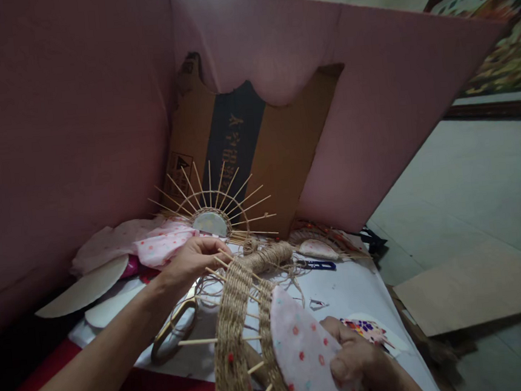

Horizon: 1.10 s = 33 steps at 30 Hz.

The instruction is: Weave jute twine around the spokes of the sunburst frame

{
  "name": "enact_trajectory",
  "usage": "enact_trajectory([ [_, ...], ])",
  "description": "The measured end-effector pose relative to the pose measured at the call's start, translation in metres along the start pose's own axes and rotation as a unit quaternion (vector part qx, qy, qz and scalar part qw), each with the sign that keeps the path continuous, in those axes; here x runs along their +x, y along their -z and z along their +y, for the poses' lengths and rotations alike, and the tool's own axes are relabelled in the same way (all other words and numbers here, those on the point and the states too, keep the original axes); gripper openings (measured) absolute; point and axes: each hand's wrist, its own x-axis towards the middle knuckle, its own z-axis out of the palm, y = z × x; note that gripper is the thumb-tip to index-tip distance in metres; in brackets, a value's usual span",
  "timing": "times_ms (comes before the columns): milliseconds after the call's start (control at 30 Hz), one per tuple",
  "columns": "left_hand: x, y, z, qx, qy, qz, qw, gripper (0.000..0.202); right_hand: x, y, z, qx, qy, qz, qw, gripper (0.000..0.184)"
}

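A half-round piece woven from twine over thin wooden sticks lies in front of me, with a pale half disc of dotted cloth at its centre. My right hand grips this cloth half disc at its lower right edge, thumb on top. At the upper end of the weave, my left hand is closed in a pinch by the stick tips; what lies between its fingertips is too small to tell. A red pin head shows on the outer woven band. Behind the weave rests a roll of twine.
A second stick fan leans against cut cardboard by pink panels. Gold-handled scissors lie left of the weave. A dark blue tool, a dish of coloured pins and dotted cloth are on the white tabletop.
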Motion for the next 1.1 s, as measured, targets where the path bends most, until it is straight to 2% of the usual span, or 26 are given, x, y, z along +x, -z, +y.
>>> enact_trajectory([
  [67,0.003,0.006,0.005,0.013,0.003,-0.052,0.999,0.016,-0.001,-0.001,-0.001,-0.001,-0.006,0.003,1.0,0.031],
  [200,0.011,0.014,0.02,0.01,0.063,-0.167,0.984,0.019,-0.004,-0.005,-0.007,-0.019,-0.038,-0.001,0.999,0.029],
  [300,0.014,0.01,0.032,0.024,0.083,-0.21,0.974,0.022,-0.006,-0.009,-0.012,-0.037,-0.049,-0.008,0.998,0.029],
  [367,0.015,0.004,0.043,0.072,0.079,-0.216,0.971,0.02,-0.007,-0.012,-0.017,-0.057,-0.064,-0.009,0.996,0.027],
  [433,0.013,-0.003,0.054,0.158,0.063,-0.213,0.962,0.016,-0.009,-0.017,-0.022,-0.07,-0.07,0.0,0.995,0.023],
  [533,0.007,-0.011,0.068,0.31,0.017,-0.198,0.93,0.012,-0.011,-0.021,-0.029,-0.082,-0.044,0.03,0.995,0.019],
  [633,-0.002,-0.011,0.072,0.358,-0.063,-0.144,0.92,0.006,-0.012,-0.017,-0.034,-0.098,-0.014,0.04,0.994,0.021],
  [800,-0.016,-0.004,0.07,0.333,-0.161,-0.063,0.927,0.014,-0.015,-0.003,-0.036,-0.067,0.023,0.119,0.99,0.024],
  [867,-0.021,-0.002,0.071,0.314,-0.176,-0.039,0.932,0.016,-0.016,-0.001,-0.036,-0.061,0.038,0.115,0.991,0.022],
  [1000,-0.026,-0.001,0.072,0.248,-0.143,-0.01,0.958,0.014,-0.017,0.0,-0.035,-0.06,0.049,0.036,0.996,0.021],
  [1100,-0.027,-0.002,0.073,0.187,-0.102,0.021,0.977,0.013,-0.018,0.002,-0.033,-0.039,0.055,0.079,0.995,0.019],
])
